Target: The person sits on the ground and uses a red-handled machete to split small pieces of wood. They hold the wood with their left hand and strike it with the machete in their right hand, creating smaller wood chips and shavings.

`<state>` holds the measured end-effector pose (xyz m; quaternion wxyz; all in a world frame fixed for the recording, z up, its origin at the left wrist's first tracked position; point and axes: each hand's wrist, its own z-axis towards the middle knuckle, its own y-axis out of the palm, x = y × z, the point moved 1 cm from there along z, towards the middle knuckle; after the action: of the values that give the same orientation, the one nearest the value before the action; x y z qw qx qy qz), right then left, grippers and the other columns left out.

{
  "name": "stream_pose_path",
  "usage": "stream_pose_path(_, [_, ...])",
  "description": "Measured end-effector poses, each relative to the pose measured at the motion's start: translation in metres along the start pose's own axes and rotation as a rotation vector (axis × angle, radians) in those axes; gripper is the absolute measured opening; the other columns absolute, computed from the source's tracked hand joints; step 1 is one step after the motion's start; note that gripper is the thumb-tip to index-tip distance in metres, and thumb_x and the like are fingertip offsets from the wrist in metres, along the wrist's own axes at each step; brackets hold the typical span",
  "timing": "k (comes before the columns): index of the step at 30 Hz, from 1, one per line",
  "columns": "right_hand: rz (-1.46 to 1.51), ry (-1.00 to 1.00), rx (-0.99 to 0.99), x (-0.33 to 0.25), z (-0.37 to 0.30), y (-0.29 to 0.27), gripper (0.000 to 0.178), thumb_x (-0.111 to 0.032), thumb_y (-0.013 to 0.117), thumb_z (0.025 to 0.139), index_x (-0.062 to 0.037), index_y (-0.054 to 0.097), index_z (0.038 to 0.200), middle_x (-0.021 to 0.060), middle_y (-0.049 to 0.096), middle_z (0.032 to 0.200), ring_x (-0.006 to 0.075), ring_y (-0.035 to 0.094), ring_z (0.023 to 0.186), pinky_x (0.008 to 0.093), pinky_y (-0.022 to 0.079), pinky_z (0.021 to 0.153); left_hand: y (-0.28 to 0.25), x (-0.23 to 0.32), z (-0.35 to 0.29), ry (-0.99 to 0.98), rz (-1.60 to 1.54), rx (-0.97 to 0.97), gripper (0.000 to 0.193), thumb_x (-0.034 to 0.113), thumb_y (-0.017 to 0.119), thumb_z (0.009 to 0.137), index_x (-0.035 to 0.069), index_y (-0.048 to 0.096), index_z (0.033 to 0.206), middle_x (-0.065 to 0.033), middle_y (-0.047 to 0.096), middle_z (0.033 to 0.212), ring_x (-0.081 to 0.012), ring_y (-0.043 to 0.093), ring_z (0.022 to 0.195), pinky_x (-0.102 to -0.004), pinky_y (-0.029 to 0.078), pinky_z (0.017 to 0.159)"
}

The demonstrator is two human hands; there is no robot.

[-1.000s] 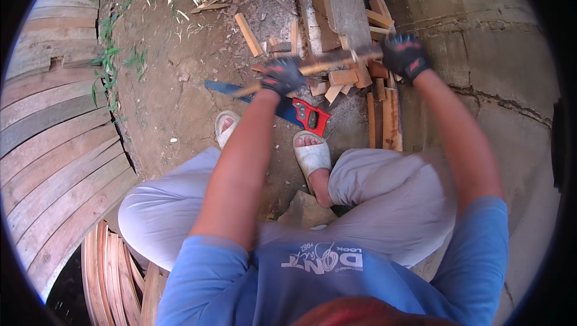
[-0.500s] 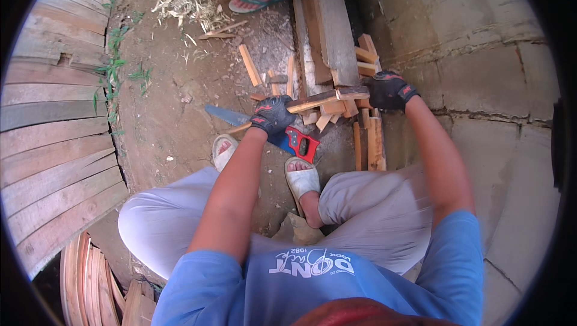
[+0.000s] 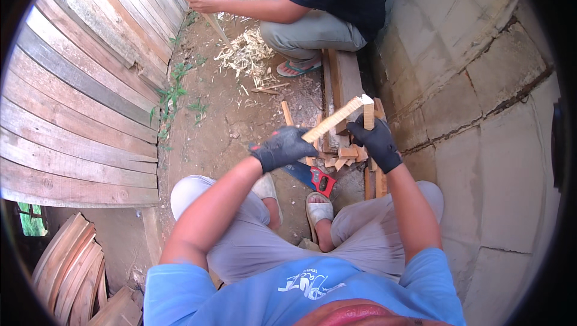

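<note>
My gloved left hand (image 3: 281, 147) is closed around one end of a light wooden strip (image 3: 332, 123) that slants up to the right. A shorter wooden piece (image 3: 368, 114) stands nearly upright in my right hand (image 3: 377, 144), also gloved and closed. The two pieces meet at an angle at their upper ends, with a pale, fresh-looking face there; whether they are still joined I cannot tell. Under my hands, a handsaw with a red handle (image 3: 323, 181) and blue blade lies on the ground by my feet. Short wood offcuts (image 3: 347, 155) lie just beyond it.
A thick wooden beam (image 3: 348, 79) runs away from me, and a co-worker (image 3: 324, 19) sits at its far end holding a long strip. Pale shavings (image 3: 249, 55) heap beside them. A plank wall (image 3: 78, 115) stands left, a block wall (image 3: 481, 109) right, and curved wood pieces (image 3: 69, 266) lower left.
The wood was one straight length held level across the beam's end. Now it is raised and bent sharply at its cut mark. The view has tilted up, showing more of the co-worker.
</note>
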<state>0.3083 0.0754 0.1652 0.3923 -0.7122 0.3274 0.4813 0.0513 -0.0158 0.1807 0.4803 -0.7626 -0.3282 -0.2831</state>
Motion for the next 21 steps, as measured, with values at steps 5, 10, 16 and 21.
stream_pose_path(5, [0.0,-0.163,0.191,0.015,-0.01,0.025,0.033,-0.035,0.075,0.096,-0.0016,0.071,0.092,0.0051,0.069,0.076,0.0143,0.066,0.071,0.0364,0.053,0.067,0.06,0.005,-0.01,-0.029,-0.678,-0.288,0.03,0.034,0.073,0.095,0.006,0.066,0.087,-0.0038,0.059,0.065,-0.0124,0.056,0.054,-0.0323,0.044,0.05])
stream_pose_path(10, [-0.329,-0.26,0.342,0.011,0.001,0.013,0.036,-0.033,0.071,0.097,0.0006,0.073,0.108,0.0114,0.073,0.084,0.0172,0.072,0.083,0.0369,0.056,0.078,0.08,-0.008,0.001,-0.154,-1.16,-0.572,0.032,0.03,0.07,0.1,0.001,0.068,0.088,-0.002,0.057,0.066,-0.0116,0.055,0.053,-0.028,0.042,0.05])
stream_pose_path(16, [0.68,0.34,-0.026,0.071,0.027,0.029,0.02,-0.024,0.08,0.093,-0.0071,0.069,0.091,0.0019,0.064,0.075,0.0142,0.063,0.062,0.03,0.053,0.057,0.058,0.001,0.025,-0.199,-0.446,-0.194,0.028,0.029,0.063,0.102,0.004,0.074,0.1,-0.0085,0.062,0.07,-0.0217,0.065,0.062,-0.0371,0.053,0.057])
stream_pose_path(21, [0.97,0.439,0.067,0.103,0.033,0.016,0.024,-0.028,0.078,0.095,-0.007,0.066,0.097,0.0042,0.063,0.078,0.0174,0.062,0.061,0.0331,0.054,0.056,0.05,-0.011,0.022,0.01,0.597,0.394,0.036,0.038,0.066,0.093,0.005,0.074,0.104,-0.0203,0.074,0.086,-0.0427,0.074,0.083,-0.0541,0.058,0.073])
